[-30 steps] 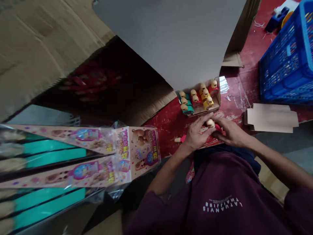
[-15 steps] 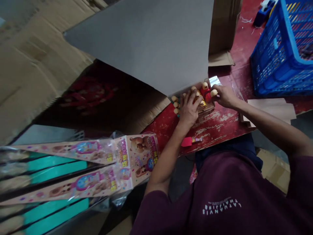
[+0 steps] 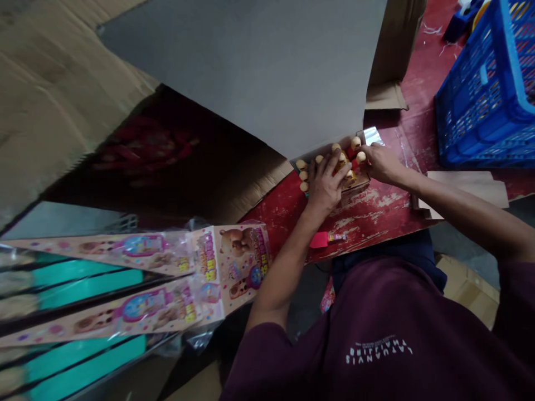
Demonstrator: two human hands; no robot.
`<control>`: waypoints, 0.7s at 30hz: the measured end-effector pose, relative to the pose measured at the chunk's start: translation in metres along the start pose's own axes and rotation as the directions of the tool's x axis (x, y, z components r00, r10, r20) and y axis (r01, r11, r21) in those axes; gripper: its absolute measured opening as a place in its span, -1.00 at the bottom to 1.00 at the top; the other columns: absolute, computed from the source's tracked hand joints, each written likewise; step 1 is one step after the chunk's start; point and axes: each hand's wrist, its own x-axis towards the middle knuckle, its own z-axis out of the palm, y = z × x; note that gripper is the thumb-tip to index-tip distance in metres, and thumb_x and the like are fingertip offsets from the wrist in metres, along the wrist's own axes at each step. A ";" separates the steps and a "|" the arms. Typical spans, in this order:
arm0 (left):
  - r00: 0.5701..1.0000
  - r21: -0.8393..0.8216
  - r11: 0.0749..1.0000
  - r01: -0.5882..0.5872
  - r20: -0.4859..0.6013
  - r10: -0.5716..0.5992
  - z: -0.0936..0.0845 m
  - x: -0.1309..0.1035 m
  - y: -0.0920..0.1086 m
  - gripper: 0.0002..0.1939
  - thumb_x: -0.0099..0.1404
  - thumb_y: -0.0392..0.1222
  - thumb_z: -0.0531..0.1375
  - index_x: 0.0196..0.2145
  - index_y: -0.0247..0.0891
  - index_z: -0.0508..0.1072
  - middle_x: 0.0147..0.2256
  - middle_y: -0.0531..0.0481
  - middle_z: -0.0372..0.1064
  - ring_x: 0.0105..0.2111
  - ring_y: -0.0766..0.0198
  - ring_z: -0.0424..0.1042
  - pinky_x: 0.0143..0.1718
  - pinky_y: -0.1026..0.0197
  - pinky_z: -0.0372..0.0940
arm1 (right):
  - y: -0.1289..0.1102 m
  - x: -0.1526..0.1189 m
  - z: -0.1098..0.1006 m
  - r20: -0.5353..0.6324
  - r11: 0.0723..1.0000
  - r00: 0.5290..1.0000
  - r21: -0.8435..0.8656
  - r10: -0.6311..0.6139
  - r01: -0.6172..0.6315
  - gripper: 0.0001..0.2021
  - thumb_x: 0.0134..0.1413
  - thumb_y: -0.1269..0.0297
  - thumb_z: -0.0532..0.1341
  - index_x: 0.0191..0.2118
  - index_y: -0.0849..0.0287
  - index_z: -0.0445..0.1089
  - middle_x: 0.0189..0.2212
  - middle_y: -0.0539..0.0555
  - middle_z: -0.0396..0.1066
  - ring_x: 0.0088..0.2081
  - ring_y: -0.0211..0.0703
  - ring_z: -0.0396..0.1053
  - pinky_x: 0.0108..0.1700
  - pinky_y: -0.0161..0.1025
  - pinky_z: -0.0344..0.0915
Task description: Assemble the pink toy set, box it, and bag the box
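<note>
A shallow cardboard box (image 3: 360, 186) on the table holds several small toys with round cream tops, with green, yellow and red bodies among them. My left hand (image 3: 326, 186) lies over the middle of the box, fingers spread across the toys. At the box's right end, my right hand (image 3: 382, 162) has its fingertips pinched at a red toy with a cream top (image 3: 360, 157). Another cream top (image 3: 355, 142) stands just behind it. To the left, outside my left hand, a short column of cream tops (image 3: 304, 175) shows. My fingers hide part of the toys.
A tall grey board (image 3: 251, 72) rises behind the box. An open carton (image 3: 259, 181) with dim red items is left. A blue crate (image 3: 472, 106) stands right, near flat cardboard (image 3: 468, 186). A red piece (image 3: 320, 239) lies near the table edge. Printed packages (image 3: 238, 262) fill the lower left.
My right hand has brought the red toy with the cream top slightly left and down into the box's right end. My left hand stays spread over the toys. The view has shifted slightly.
</note>
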 end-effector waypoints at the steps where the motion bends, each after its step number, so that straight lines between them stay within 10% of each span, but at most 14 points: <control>1: 1.000 0.001 1.000 -0.001 0.001 0.001 0.001 0.000 0.000 -0.50 0.46 -0.22 0.23 0.32 -0.05 0.48 0.46 -0.07 0.00 0.41 -0.07 0.13 0.43 -0.26 -0.07 | 0.000 -0.004 0.005 -0.052 0.999 0.999 0.032 0.004 -0.003 -0.41 0.18 0.21 0.16 0.32 0.24 0.30 0.14 0.26 0.36 0.08 0.00 0.31 0.18 -0.07 0.27; 9: 0.987 0.073 0.994 -0.076 -0.136 0.085 0.006 -0.001 0.002 -0.48 0.54 -0.15 0.12 0.41 -0.12 0.38 0.44 -0.13 0.06 0.37 -0.10 0.19 0.42 -0.27 -0.03 | -0.004 0.000 0.032 -0.384 0.944 0.917 0.328 0.109 0.025 -0.47 0.32 0.02 0.01 0.17 0.26 0.43 0.08 0.29 0.37 0.02 -0.11 0.34 0.17 -0.08 0.33; 12: 0.899 0.003 0.993 -0.119 -0.425 0.109 -0.004 -0.024 0.004 -0.49 0.55 -0.26 0.08 0.38 -0.37 0.32 0.37 -0.29 0.18 0.38 0.02 0.19 0.42 -0.13 0.09 | -0.004 -0.007 0.031 -0.407 0.926 0.900 0.378 0.153 0.013 -0.46 0.30 0.03 0.04 0.22 0.25 0.38 0.11 0.26 0.37 0.01 -0.14 0.34 0.16 -0.09 0.33; 15: 0.807 -0.211 0.977 -0.001 -0.577 -0.124 -0.007 -0.073 -0.001 -0.46 0.53 -0.37 0.11 0.41 -0.24 0.21 0.30 -0.20 0.28 0.37 0.22 0.22 0.38 0.00 0.23 | -0.022 -0.043 0.044 -0.488 0.904 0.845 0.426 0.219 0.012 -0.34 0.33 -0.10 -0.03 0.27 0.35 0.29 0.14 0.32 0.32 -0.01 -0.20 0.33 0.16 -0.08 0.35; 19: 0.638 -0.344 0.889 0.300 -0.620 -0.456 0.017 -0.152 -0.015 -0.66 0.60 -0.29 0.07 0.25 -0.38 0.35 0.10 -0.14 0.43 0.16 0.20 0.44 0.14 -0.04 0.38 | -0.084 -0.092 0.107 -0.178 0.910 0.973 0.362 -0.148 0.205 -0.45 0.36 -0.07 -0.12 -0.09 0.22 0.47 -0.16 0.23 0.43 -0.08 -0.19 0.30 0.05 -0.10 0.37; 21: 0.565 -0.434 0.815 0.383 -0.588 -0.579 0.032 -0.183 -0.022 -0.69 0.61 -0.24 0.08 0.20 -0.44 0.40 0.03 -0.13 0.46 0.05 0.22 0.50 0.03 -0.03 0.40 | -0.120 -0.097 0.148 0.057 0.896 0.937 0.319 -0.344 0.309 -0.46 0.28 -0.16 0.04 -0.05 0.24 0.47 -0.03 0.25 0.42 0.04 -0.06 0.30 0.16 0.06 0.39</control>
